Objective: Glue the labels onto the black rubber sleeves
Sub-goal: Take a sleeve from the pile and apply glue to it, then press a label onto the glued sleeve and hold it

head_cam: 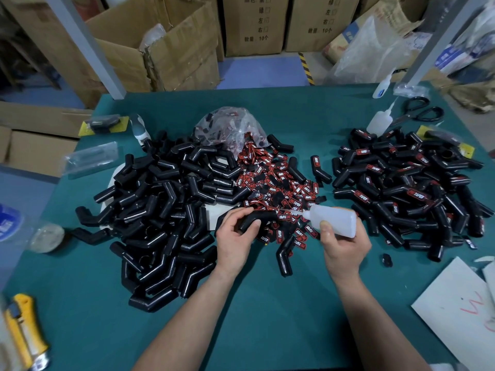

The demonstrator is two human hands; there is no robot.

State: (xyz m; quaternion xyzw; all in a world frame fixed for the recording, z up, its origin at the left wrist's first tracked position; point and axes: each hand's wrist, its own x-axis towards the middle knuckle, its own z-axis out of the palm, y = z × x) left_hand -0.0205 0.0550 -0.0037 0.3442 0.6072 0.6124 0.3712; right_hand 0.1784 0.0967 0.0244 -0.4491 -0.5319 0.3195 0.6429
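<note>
I look down on a green table mat (254, 303) in a storeroom. Nearest me both forearms reach in, the hands close together but not touching.

My view shows the left hand (235, 236) curled round one black rubber sleeve (263, 218), thumb on top, holding it just above the near edge of the loose labels (278, 180). The right hand (342, 245) grips a translucent glue bottle (333, 216) laid almost level, its nozzle pointing left at the held sleeve. The tip is blurred, so it may be touching the sleeve, but I cannot tell.

The sleeve is a short, glossy, bent tube, and its upper face looks bare. The labels are small red-and-black patches reading TAPER, many of them face down.

A single sleeve (285, 253) lies on the mat between the hands. To the left spreads the plain pile (166, 204) of sleeves, and to the right the labelled pile (407, 188), each sleeve there bearing a patch.

Farther back a clear bag (230, 127) spills more labels. Scissors (420, 112) and two spare bottles (380, 120) lie at the far right. Cardboard boxes (254, 25) stand behind, their tops cut off. A yellow knife (24, 333) is blurred at the near left edge.
</note>
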